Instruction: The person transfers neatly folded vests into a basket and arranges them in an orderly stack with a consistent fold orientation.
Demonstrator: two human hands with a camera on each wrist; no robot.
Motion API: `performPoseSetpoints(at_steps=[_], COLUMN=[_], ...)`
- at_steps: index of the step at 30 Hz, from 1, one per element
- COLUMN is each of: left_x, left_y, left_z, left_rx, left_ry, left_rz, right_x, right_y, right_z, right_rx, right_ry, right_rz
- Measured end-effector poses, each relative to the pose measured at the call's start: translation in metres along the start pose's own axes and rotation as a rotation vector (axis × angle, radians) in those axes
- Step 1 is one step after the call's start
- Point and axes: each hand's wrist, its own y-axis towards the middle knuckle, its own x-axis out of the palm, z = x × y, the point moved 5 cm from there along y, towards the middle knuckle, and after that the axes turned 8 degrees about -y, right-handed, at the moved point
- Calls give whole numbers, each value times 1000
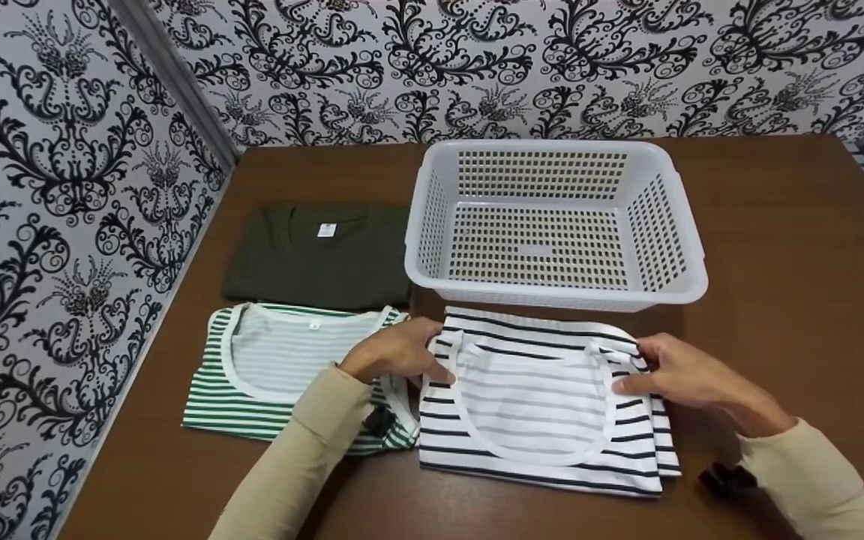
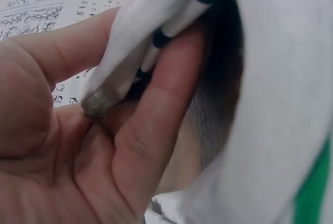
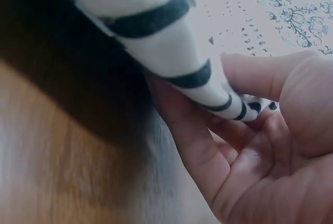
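A folded white shirt with black stripes (image 1: pixel 537 405) lies on the table, its wide neckline facing up. My left hand (image 1: pixel 402 349) grips its left edge near the shoulder; in the left wrist view the thumb is above and the fingers (image 2: pixel 161 109) are under the cloth. On the opposite edge my right hand (image 1: pixel 683 371) pinches the shirt between thumb and fingers (image 3: pixel 192 135), as the right wrist view shows. Beside it on the left lies a folded green-striped shirt (image 1: pixel 252 412), partly hidden by my left forearm. Behind that one is a folded dark olive shirt (image 1: pixel 312 262) with a white label.
A white plastic basket (image 1: pixel 552 296) with perforated walls stands just behind the black-striped shirt, nothing inside it. The brown table (image 1: pixel 799 247) meets patterned walls (image 1: pixel 522 67) at the back and left. A small black object (image 1: pixel 728 478) is by my right wrist.
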Motion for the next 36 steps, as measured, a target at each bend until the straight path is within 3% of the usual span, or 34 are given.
performPoseSetpoints(at_steps=[7,14,20,28,36], left_x=[-1,-6,-7,-12,-18], left_y=[-5,-15,-21,-29,-34], left_z=[2,10,14,20,25], left_rx=[32,90,176,242,336], left_ry=[-6,-41,-99,-69,-78], left_rz=[-8,-54,-96,-60,-69], right_x=[2,-1,-4,-7,-15], right_y=[-4,-13,-18,-20,-24], right_z=[-6,-19,-28,-40,-49], right_rx=[-3,-60,-104,-128,-124], right_ry=[6,0,-20,-15,-73], right_rz=[-11,20,52,52,87])
